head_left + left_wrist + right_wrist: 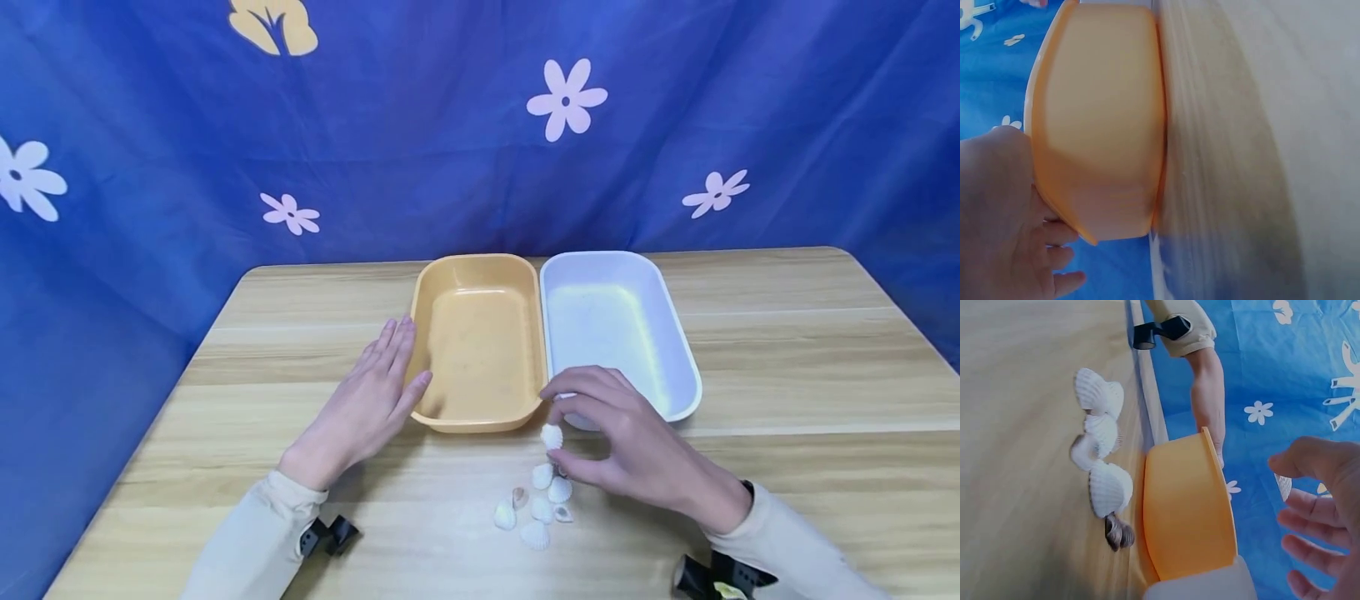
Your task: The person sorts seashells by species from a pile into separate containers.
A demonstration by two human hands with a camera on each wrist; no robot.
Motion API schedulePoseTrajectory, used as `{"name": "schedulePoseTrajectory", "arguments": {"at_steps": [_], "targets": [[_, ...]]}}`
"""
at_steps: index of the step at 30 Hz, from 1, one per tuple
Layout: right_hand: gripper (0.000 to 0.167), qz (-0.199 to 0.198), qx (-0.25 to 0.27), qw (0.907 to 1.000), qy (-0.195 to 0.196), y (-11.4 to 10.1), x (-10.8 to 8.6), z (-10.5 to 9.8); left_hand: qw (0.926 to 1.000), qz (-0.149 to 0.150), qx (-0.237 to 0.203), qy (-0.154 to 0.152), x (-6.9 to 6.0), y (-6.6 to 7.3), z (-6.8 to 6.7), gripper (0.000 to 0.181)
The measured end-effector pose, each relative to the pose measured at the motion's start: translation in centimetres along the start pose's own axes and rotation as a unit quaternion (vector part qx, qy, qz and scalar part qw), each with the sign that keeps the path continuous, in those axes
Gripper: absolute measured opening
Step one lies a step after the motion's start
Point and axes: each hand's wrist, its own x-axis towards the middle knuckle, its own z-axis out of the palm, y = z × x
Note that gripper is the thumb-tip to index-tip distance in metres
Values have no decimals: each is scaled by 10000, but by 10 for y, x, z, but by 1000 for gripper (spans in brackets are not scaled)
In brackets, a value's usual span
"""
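A white ribbed seashell [551, 436] is pinched between the thumb and fingers of my right hand [637, 450], just in front of the trays. In the right wrist view, only an edge of this seashell [1283, 486] shows beyond the fingers. My left hand [360, 408], fingers straight, rests at the left side of the orange tray [480, 358]. The left wrist view shows the left hand [1004, 219] touching that tray's rim. Several loose seashells [535, 535] lie on the table below the right hand, mostly white, with a small brownish one [519, 497] among them.
A white tray [607, 312] stands directly right of the orange one, its near corner partly hidden by the right hand. Both trays sit near the back edge of the wooden table [810, 350]. Behind hangs a blue curtain [420, 150] with flower prints.
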Motion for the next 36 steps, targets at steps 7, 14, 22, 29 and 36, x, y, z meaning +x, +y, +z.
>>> {"name": "schedulePoseTrajectory", "arguments": {"at_steps": [7, 14, 22, 29, 36], "targets": [[23, 931, 277, 9945, 394, 6, 14, 10, 10000, 55, -81, -13, 1, -1, 0, 69], [21, 1514, 217, 9872, 454, 8, 29, 20, 9999, 99, -105, -2, 5, -2, -1, 70], [19, 1715, 74, 9847, 296, 8, 40, 35, 9995, 194, -241, -15, 5, -6, 1, 70], [20, 1862, 132, 9821, 241, 8, 48, 48, 9992, 239, -329, 63, 4, -7, 3, 70], [20, 1926, -40, 9812, 112, 8, 61, 60, 9993, 196, -291, 117, 2, -6, 4, 70]]}}
